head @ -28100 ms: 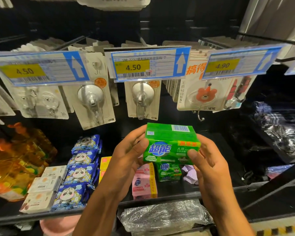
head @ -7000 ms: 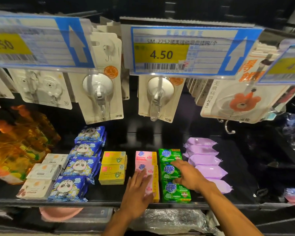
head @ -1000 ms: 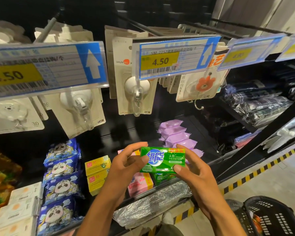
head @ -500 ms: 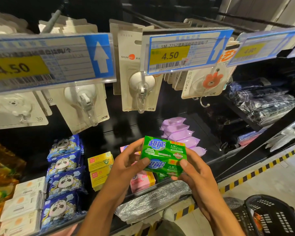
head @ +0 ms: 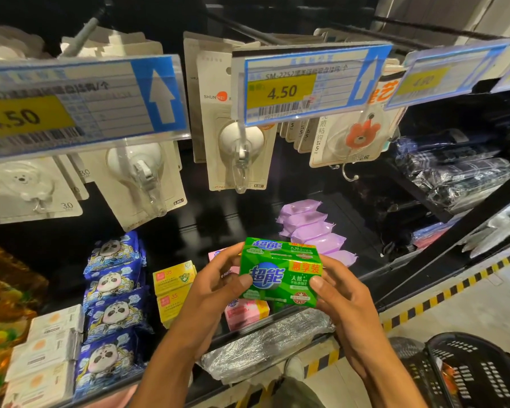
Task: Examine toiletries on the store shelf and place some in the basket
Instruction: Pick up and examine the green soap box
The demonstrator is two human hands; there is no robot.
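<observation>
**Soap box turned face-on, held at both ends**

Turned since half a second back: soap box (head: 280, 275) now shows its broad green front to the camera, with an orange label at the upper right and the narrow top face above it.

Head view.
- Left grip (head: 215, 290) grasps the box's left end, thumb on the front face, fingers behind.
- Right grip (head: 339, 298) grasps the right end, thumb on the lower right of the front.
- Box is held in the air in front of the shelf (head: 224, 219), above the pink soaps (head: 245, 315).
- Basket (head: 454, 340) sits on the floor at lower right, well apart from the box. Something orange shows inside; cannot tell what.
- Shelf row, left to right: white boxes (head: 47, 343), panda packs (head: 112, 290), yellow boxes (head: 174, 278), pink soaps, purple packs (head: 312, 231).
- Carded hooks (head: 239, 148) hang above the shelf, behind a price tag (head: 301, 86) reading 4.50.
- Yellow-and-black stripe (head: 454, 293) runs along the floor at the shelf's foot.
</observation>
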